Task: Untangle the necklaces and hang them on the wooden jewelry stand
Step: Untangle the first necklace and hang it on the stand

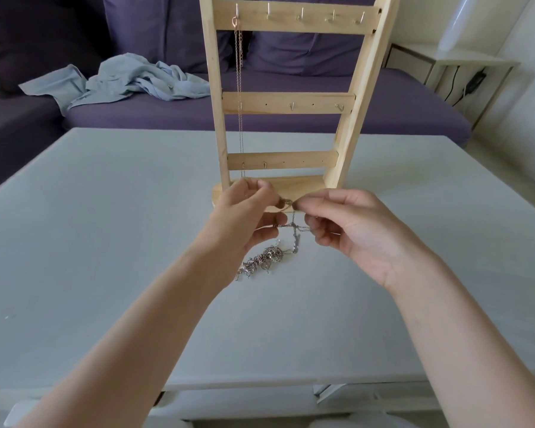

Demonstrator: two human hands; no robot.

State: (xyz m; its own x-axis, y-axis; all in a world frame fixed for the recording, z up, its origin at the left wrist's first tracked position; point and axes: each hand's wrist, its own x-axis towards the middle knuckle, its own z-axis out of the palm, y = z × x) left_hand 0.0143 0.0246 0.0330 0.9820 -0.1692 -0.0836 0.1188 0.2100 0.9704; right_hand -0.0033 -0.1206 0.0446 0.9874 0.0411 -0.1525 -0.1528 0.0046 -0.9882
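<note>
Shirt: a crumpled pale blue shirt (127,78) lay on the purple sofa (260,115) behind the desk, far left.
Desk: pale grey desk (90,227) carried the stand and the chains.
Left hand: left hand (244,211) was raised just in front of the stand's base, thumb and forefinger pinched together on a fine chain; lower fingers curled, a strand running past them.
Tangle: a silver necklace tangle (260,257) rested on the desk, just below the left hand and between the two wrists; thin strands (294,225) rose from it to both hands and crossed between them.
Hung necklace: one rose-gold necklace (239,88) hung from the leftmost top hook, falling down past the lower rails toward the left hand.
Stand: wooden jewelry stand (291,100) stood upright at the desk's middle, three cross rails with small hooks, the other hooks bare.
Right hand: right hand (352,230) was held opposite the left, fingertips nearly meeting it; thumb and forefinger pinched the same fine chain, remaining fingers curled loosely round a strand.
Side table: a white side table (464,61) stood at the far right.
</note>
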